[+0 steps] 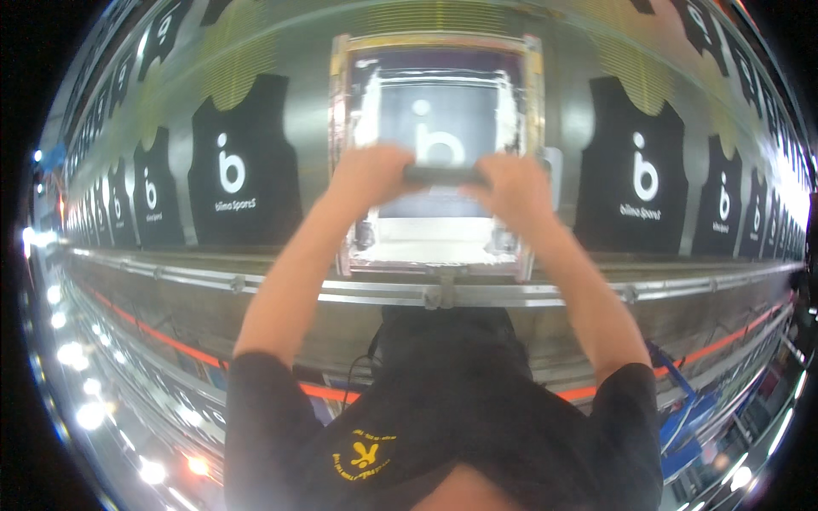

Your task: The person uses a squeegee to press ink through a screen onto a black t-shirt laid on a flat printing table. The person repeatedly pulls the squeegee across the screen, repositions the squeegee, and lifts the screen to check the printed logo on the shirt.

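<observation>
A screen-printing frame (pixel 534 94) lies straight ahead of me on the long table, with a pale design showing through its mesh. Across its middle runs a squeegee (pixel 443 175) with a dark bar handle. My left hand (pixel 372 177) is wrapped round the handle's left end. At the other end my right hand (pixel 516 189) grips it too. White ink (pixel 417 243) covers the near part of the mesh and streaks both sides. The squeegee's blade cannot be made out, and blur softens my fingers.
Black garment panels with white prints lie in rows on both sides, such as a left panel (pixel 243 170) and a right panel (pixel 632 170). A metal rail (pixel 375 289) follows the table's near edge. Blue metal parts (pixel 686 417) stand at lower right.
</observation>
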### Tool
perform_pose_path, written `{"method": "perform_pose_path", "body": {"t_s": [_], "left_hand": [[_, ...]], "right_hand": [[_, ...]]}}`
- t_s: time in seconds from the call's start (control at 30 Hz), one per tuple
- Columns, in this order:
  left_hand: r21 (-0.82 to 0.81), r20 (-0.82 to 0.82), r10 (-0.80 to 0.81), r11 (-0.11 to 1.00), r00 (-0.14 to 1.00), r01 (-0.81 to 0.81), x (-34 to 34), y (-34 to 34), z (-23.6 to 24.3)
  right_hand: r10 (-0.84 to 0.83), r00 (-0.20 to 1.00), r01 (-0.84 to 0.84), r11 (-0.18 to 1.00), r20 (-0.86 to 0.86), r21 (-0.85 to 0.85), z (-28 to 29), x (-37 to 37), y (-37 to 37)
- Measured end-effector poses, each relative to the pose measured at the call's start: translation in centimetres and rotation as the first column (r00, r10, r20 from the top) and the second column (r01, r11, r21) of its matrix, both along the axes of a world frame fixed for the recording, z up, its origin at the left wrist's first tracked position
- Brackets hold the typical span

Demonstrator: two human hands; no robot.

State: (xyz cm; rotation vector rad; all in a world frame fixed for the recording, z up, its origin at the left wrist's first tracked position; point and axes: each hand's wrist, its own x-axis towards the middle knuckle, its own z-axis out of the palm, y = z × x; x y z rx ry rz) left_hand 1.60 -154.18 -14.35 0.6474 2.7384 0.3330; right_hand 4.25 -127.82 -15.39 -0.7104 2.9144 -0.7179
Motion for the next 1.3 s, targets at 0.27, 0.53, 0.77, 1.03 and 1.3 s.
{"method": "perform_pose_path", "body": {"t_s": [0.27, 0.53, 0.77, 1.03, 1.3], "left_hand": [[-0.002, -0.127, 0.048, 0.999, 0.991, -0.049, -18.1, 1.3, 0.2], [0.124, -0.234, 0.067, 0.992, 0.97, -0.039, -2.3, 1.1, -4.6], [0.149, -0.041, 0.059, 0.987, 0.997, -0.053, 8.5, 0.5, -2.5], [-0.047, 0.407, 0.12, 0.993, 0.905, -0.11, 4.9, 0.5, -1.7], [0.128, 0.573, -0.018, 0.989, 0.819, -0.068, -2.1, 0.6, 0.0]], "right_hand": [[-0.251, 0.965, 0.255, 0.966, 0.079, -0.043, -0.3, -18.2, -0.7], [-0.083, 0.996, 0.083, 0.997, 0.021, 0.013, -2.7, -3.8, -0.1], [-0.042, 0.997, 0.047, 0.995, 0.06, -0.086, -1.8, 7.3, 0.2], [-0.033, 0.914, 0.043, 0.999, 0.405, -0.018, -3.9, 3.8, -0.7], [-0.212, 0.783, 0.423, 0.871, 0.586, -0.251, -0.3, -0.5, 3.3]]}}
